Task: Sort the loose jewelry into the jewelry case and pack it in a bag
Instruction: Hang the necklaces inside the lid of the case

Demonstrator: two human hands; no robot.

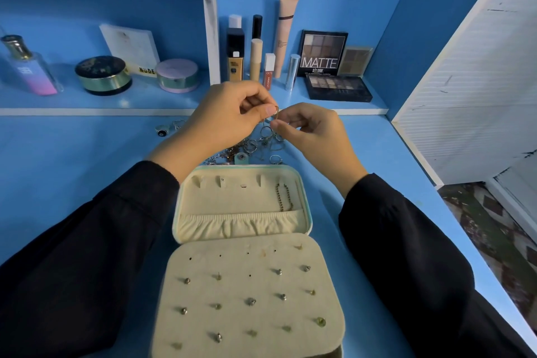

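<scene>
Centre frame, above case (226, 200): left hand (229, 116) and right hand (313, 136) each keep a pinch grip on thin gold piece (276, 114); judged light, slippery, bendable, so hold near ends.

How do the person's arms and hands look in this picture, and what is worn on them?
Both arms are covered by long, loose sleeves of dark, nearly black cloth: the left sleeve and the right sleeve end at the wrists. The left hand and the right hand are bare: no gloves, and no ring, watch or bracelet shows.
</scene>
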